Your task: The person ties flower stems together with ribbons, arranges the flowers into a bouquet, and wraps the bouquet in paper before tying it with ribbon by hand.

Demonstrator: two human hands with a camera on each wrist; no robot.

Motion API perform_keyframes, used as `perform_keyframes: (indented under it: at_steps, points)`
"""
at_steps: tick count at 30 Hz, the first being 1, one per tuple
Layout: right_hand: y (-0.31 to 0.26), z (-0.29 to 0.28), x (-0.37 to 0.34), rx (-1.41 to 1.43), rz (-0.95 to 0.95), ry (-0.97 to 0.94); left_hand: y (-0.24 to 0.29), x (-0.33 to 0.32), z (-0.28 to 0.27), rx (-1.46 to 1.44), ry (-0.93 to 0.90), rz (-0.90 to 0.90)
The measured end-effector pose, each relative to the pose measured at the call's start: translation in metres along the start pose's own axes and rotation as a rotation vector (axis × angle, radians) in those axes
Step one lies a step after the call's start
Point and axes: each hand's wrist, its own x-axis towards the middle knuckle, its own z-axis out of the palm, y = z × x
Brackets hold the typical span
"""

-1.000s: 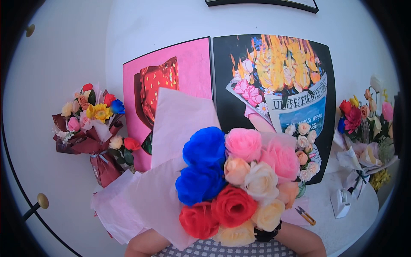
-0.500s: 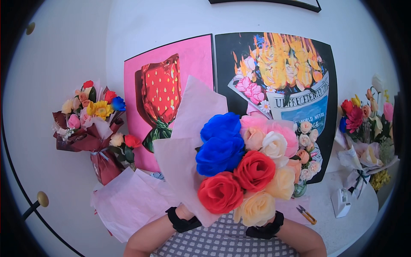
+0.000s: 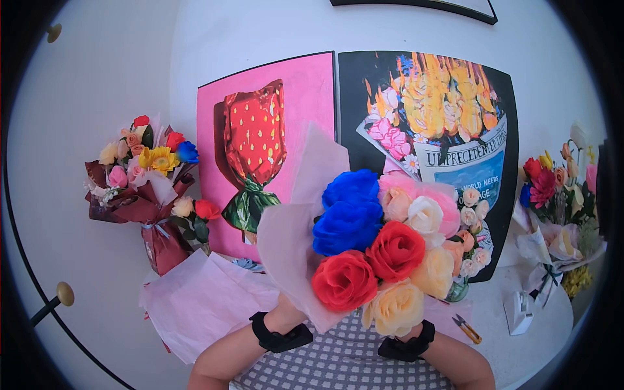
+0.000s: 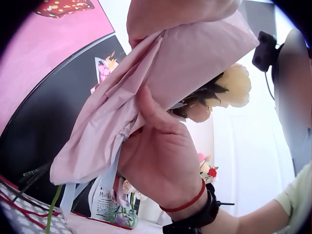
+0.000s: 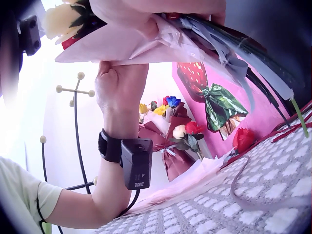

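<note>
A bouquet of blue, red, pink, white and cream flowers [image 3: 396, 250] is held up in front of the body, wrapped in pale pink paper [image 3: 289, 257]. My left hand [image 5: 122, 90] holds the paper at the bouquet's left side. Around the gathered lower wrap, my right hand [image 4: 161, 156] grips with its thumb laid along the paper. From above, the blooms and paper hide most of both hands. Green and dark stems [image 5: 273, 83] stick out at the bottom end, and a pale blue-grey ribbon [image 4: 68, 197] hangs beside them.
Pink paper sheets [image 3: 201, 305] lie at the left, near a maroon-wrapped bouquet [image 3: 166, 247]. Scissors [image 3: 467, 329] and a white tape dispenser [image 3: 519, 312] rest at the right. A glass vase [image 3: 458, 289] stands behind the flowers. Two paintings [image 3: 312, 84] lean against the wall.
The bouquet has moved up and to the right in the head view, with its flowers tilting. Both wrists with their black bands have come out from behind it.
</note>
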Motion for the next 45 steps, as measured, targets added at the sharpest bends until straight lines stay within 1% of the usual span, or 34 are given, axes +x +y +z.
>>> perform_keyframes:
  at_steps: [2, 3, 4, 5, 6, 7, 10, 11, 12, 13, 14, 15, 16, 19, 20, 21, 22, 23, 24, 25, 27, 28, 29, 30, 31, 32, 33, 35, 36, 38, 39, 41, 43, 45]
  points:
    - [0.004, -0.005, -0.002, 0.111, 0.033, -0.039, 0.019, 0.002, 0.002, -0.162, 0.014, -0.031]
    - [0.002, 0.0, -0.001, 0.018, 0.028, -0.048, 0.034, 0.005, 0.003, -0.322, 0.028, -0.062]
    - [-0.001, 0.005, 0.0, -0.075, 0.023, -0.056, 0.048, 0.008, 0.003, -0.323, 0.025, -0.063]
    - [-0.005, 0.01, -0.001, -0.073, 0.021, -0.052, 0.061, 0.011, 0.004, -0.217, 0.037, 0.053]
    - [-0.01, 0.015, -0.002, -0.335, -0.062, -0.027, 0.067, 0.012, 0.006, -0.112, 0.048, 0.168]
    - [-0.012, 0.018, -0.002, -0.597, -0.144, -0.001, 0.065, 0.012, 0.009, -0.114, 0.044, 0.167]
    - [-0.003, 0.016, 0.002, -0.462, -0.207, -0.001, 0.051, 0.01, 0.015, -0.299, 0.033, 0.2]
    - [0.001, 0.015, 0.007, -0.462, -0.209, 0.001, 0.043, 0.01, 0.015, 0.0, -0.04, 0.148]
    - [0.005, 0.013, 0.012, -1.004, -0.459, 0.157, 0.034, 0.01, 0.015, 0.299, -0.111, 0.096]
    - [0.007, 0.012, 0.015, -1.544, -0.707, 0.321, 0.024, 0.007, 0.019, 0.298, -0.113, 0.097]
    - [0.004, 0.015, 0.012, -1.544, -0.708, 0.323, 0.013, 0.002, 0.023, 0.051, -0.07, 0.049]
    - [-0.004, 0.022, 0.005, -0.975, -0.249, 0.385, 0.0, -0.004, 0.028, -0.196, -0.028, 0.0]
    - [-0.011, 0.029, -0.001, -0.382, 0.181, 0.408, -0.012, -0.009, 0.031, -0.197, -0.032, 0.001]
    - [-0.029, 0.055, 0.003, -0.339, 0.187, 0.427, -0.07, -0.034, 0.034, -0.24, 0.04, 0.03]
    - [-0.016, 0.041, 0.002, -0.39, 0.121, 0.354, -0.103, -0.053, 0.032, -0.509, -0.078, -0.313]
    - [-0.013, 0.034, 0.0, -0.39, 0.118, 0.36, -0.099, -0.053, 0.03, -0.769, -0.196, -0.662]
    - [-0.011, 0.029, -0.002, -0.786, -0.079, 0.222, -0.059, -0.042, 0.031, -0.633, -0.184, -0.624]
    - [-0.01, 0.027, -0.003, -1.172, -0.282, 0.067, -0.088, -0.049, 0.05, -0.632, -0.186, -0.624]
    - [-0.036, 0.061, -0.003, -1.206, -0.474, 0.114, -0.143, -0.066, 0.074, -0.99, -0.237, -0.674]
    - [-0.026, 0.054, -0.003, -1.206, -0.474, 0.115, -0.172, -0.075, 0.086, -1.35, -0.286, -0.712]
    - [0.004, 0.029, -0.002, -0.774, -0.108, 0.244, -0.141, -0.073, 0.069, -1.503, -0.306, -0.753]
    - [0.008, 0.023, 0.001, -0.773, -0.107, 0.245, -0.117, -0.07, 0.057, -1.656, -0.325, -0.792]
    - [0.011, 0.017, 0.004, -0.99, -0.207, 0.242, -0.104, -0.067, 0.05, -1.81, -0.342, -0.83]
    - [0.014, 0.013, 0.006, -1.206, -0.309, 0.235, -0.101, -0.064, 0.048, -1.811, -0.341, -0.831]
    - [0.018, 0.008, 0.009, -1.421, -0.413, 0.226, -0.099, -0.062, 0.048, -1.582, -0.28, -0.742]
    - [0.03, 0.01, 0.013, -1.171, -0.484, 0.432, -0.097, -0.06, 0.048, -1.352, -0.222, -0.653]
    - [0.017, 0.025, 0.014, -1.171, -0.484, 0.435, -0.096, -0.058, 0.05, -1.123, -0.168, -0.561]
    - [-0.035, 0.07, 0.012, -1.706, -0.539, 0.346, -0.094, -0.052, 0.053, -0.665, -0.065, -0.372]
    - [-0.041, 0.074, 0.012, -1.557, -0.446, 0.326, -0.092, -0.048, 0.055, -0.435, -0.013, -0.274]
    - [-0.054, 0.083, 0.017, -1.517, -0.482, 0.321, -0.084, -0.036, 0.056, 0.024, 0.089, -0.073]
    - [-0.057, 0.085, 0.019, -1.477, -0.517, 0.315, -0.058, -0.023, 0.054, 0.025, 0.089, -0.07]
    - [-0.057, 0.084, 0.018, -1.384, -0.474, 0.309, 0.008, 0.002, 0.048, -0.87, 0.207, -0.394]
    - [-0.059, 0.084, 0.018, -1.291, -0.432, 0.306, 0.0, 0.002, 0.048, -0.903, 0.251, -0.373]
    - [-0.065, 0.085, 0.017, -1.176, -0.551, 0.284, -0.034, -0.004, 0.046, -0.558, 0.224, -0.118]
